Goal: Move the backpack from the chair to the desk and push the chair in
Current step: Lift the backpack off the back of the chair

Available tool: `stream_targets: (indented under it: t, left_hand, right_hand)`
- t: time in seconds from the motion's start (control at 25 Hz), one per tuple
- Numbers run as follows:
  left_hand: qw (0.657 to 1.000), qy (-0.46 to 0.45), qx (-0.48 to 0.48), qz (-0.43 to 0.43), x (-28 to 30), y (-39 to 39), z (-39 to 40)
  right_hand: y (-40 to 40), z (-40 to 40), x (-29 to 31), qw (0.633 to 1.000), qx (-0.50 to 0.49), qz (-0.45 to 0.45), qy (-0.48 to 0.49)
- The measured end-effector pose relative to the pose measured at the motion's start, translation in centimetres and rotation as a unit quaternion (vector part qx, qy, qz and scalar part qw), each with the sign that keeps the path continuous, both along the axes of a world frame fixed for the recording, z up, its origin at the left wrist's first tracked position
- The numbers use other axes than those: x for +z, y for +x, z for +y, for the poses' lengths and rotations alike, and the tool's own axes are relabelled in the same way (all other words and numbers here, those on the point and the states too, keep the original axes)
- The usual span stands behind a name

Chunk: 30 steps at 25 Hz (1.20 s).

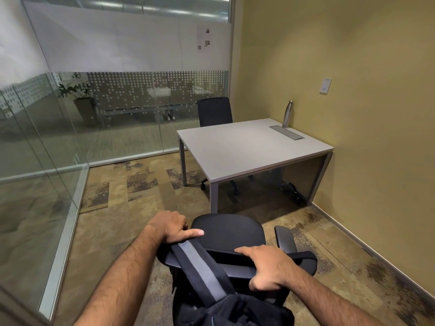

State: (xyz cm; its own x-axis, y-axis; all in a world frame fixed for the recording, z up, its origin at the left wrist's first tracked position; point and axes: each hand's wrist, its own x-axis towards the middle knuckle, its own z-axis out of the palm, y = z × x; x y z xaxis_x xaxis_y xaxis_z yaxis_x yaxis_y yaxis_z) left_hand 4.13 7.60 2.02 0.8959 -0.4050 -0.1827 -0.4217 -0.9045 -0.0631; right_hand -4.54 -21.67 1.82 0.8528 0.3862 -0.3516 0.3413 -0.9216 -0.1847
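A person's two bare forearms reach forward and down over a black office chair (227, 231) that stands on mottled brown carpet, well apart from the near edge of a pale grey bench (247, 149). A black backpack (226, 309) hangs behind the chair's backrest at the bottom of the view, and its grey-and-black shoulder strap (200, 267) runs up over the top rail of the backrest. The left hand (168, 225) has its grip curled around the upper end of that strap at the left end of the rail, forefinger stretched out straight. The right hand (268, 267) has its grip wrapped over the top rail itself, fingers in front and thumb behind. The chair's seat faces the bench, one armrest (286, 238) showing on the right. A steel water bottle (288, 114) stands upright near the bench's far right corner, just beside a flat metal cable hatch (287, 132). A second black chair (214, 111) sits behind the far edge. Glass walls enclose the left side; a yellow wall runs along the right.
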Motion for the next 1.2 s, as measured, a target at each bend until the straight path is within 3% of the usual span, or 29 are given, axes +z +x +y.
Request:
stream_targets:
  t: [0.2,0.4,0.6,0.68,0.76,0.84,0.92,1.0,1.2]
  left_hand:
    - [0.999,0.034,0.027,-0.004,1.2,-1.2,0.2]
    - [0.994,0.035,0.076,0.067,2.7,-2.2,1.3]
    - [0.997,-0.004,0.045,0.068,2.8,-4.9,2.8]
    - [0.997,-0.020,0.037,0.065,2.8,-5.8,2.9]
    - [0.996,-0.043,0.029,0.066,2.4,-6.4,3.1]
    - [0.993,-0.085,0.027,0.079,1.7,-7.0,3.1]
    - [0.992,-0.094,0.007,0.082,1.2,-7.7,2.6]
    - [0.993,-0.083,-0.022,0.075,1.1,-8.5,1.2]
    - [0.987,-0.090,-0.111,0.071,1.4,-9.4,-3.9]
  right_hand:
    - [0.0,-0.3,0.0,1.000,-0.002,0.006,-0.005]
    - [0.4,-0.7,-0.3,1.000,-0.003,-0.003,0.003]
    - [0.2,0.0,-0.7,1.000,-0.001,-0.006,0.014]
    - [0.1,-0.3,-0.5,0.992,-0.045,0.041,0.108]
    - [0.7,-1.4,-0.9,0.960,-0.184,-0.014,0.212]
    - [1.1,-2.5,-1.1,0.942,-0.313,-0.082,0.085]
    - [0.8,-2.9,-0.9,0.934,-0.358,-0.008,-0.020]
    - [1.0,-3.1,-0.8,0.926,-0.376,0.045,-0.019]
    - [1.1,-4.5,-0.1,0.923,-0.381,0.046,-0.005]
